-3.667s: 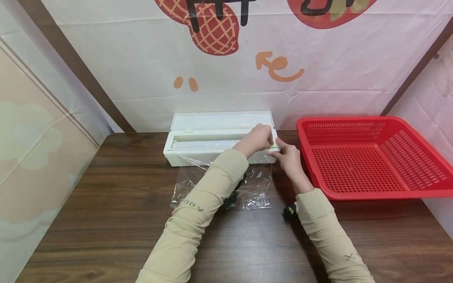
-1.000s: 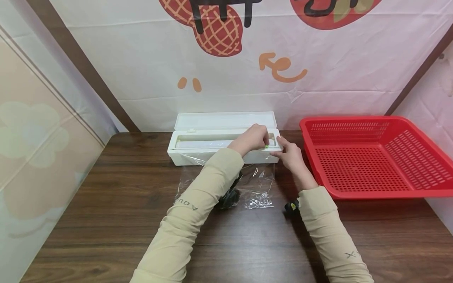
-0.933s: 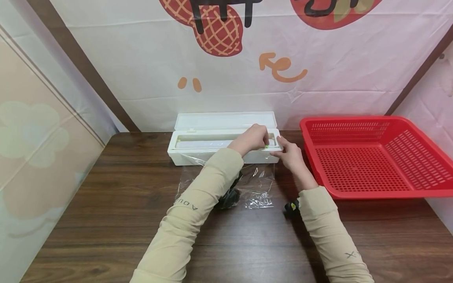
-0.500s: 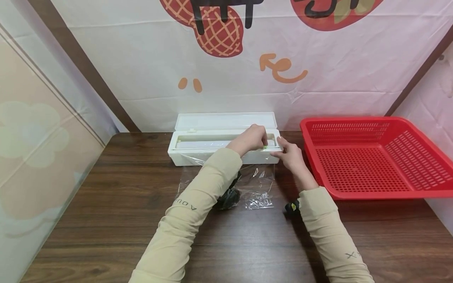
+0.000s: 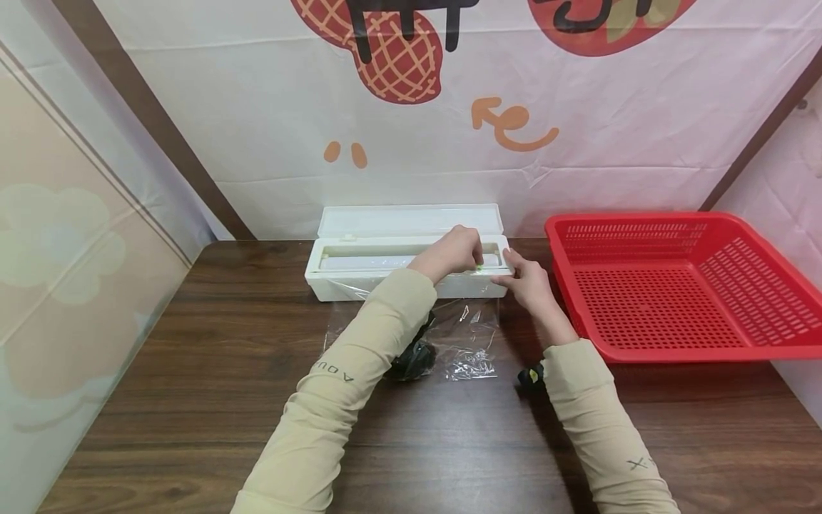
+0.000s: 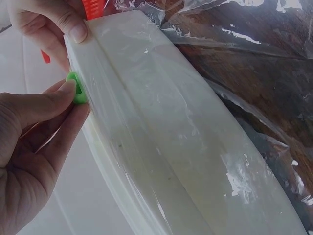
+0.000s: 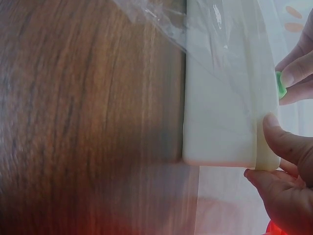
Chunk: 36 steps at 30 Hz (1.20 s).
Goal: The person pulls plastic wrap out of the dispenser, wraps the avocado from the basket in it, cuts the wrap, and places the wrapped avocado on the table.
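Observation:
A white cling film dispenser [image 5: 321,289] stands at the back of the table with its lid [image 5: 411,220] raised. Clear cling film [image 5: 472,343] hangs over its front edge and spreads on the tabletop. My left hand [image 5: 452,251] pinches a small green slider [image 6: 79,90] between thumb and fingers, on the dispenser's front edge near its right end. With thumb and fingers, my right hand [image 5: 528,285] grips the dispenser's right front corner, as the right wrist view also shows. My left forearm hides part of the film in the head view.
A red plastic basket [image 5: 648,353] stands on the table to the right, close to my right hand. Behind the dispenser hangs a printed cloth wall [image 5: 257,128]. The dark wooden table [image 5: 212,371] extends to the left and front.
My left hand has slid a short way left along the dispenser's front edge with the green slider. The right hand keeps its hold on the corner.

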### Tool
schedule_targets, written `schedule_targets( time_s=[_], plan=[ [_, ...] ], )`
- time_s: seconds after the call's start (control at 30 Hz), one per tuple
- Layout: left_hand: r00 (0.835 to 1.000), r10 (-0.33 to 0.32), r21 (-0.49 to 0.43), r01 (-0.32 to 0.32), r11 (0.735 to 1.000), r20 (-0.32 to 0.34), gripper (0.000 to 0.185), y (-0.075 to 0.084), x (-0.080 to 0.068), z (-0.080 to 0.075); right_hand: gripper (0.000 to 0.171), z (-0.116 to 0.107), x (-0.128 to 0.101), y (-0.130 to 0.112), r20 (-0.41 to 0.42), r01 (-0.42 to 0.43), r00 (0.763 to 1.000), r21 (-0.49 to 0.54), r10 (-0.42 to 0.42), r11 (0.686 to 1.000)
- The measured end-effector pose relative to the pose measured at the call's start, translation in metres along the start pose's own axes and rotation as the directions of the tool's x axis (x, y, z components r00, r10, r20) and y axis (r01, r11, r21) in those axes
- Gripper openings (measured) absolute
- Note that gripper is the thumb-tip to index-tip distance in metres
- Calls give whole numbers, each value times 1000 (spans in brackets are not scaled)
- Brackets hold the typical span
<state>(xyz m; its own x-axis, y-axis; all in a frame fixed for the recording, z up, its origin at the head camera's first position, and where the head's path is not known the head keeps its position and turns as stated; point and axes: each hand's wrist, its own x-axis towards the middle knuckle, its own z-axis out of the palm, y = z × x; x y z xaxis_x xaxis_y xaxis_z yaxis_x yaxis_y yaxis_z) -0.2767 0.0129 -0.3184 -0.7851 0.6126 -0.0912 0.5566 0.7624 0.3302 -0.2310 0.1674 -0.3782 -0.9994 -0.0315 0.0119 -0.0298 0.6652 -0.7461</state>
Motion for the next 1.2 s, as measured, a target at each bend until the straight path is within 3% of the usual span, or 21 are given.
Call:
schedule_targets(
  time_s=[1.2],
  plan=[
    [999,-27,-41,28,999,29,16,-4,-6,-6,66,-1,-2,0,1,17,1000,6,-17,1000]
  ],
)
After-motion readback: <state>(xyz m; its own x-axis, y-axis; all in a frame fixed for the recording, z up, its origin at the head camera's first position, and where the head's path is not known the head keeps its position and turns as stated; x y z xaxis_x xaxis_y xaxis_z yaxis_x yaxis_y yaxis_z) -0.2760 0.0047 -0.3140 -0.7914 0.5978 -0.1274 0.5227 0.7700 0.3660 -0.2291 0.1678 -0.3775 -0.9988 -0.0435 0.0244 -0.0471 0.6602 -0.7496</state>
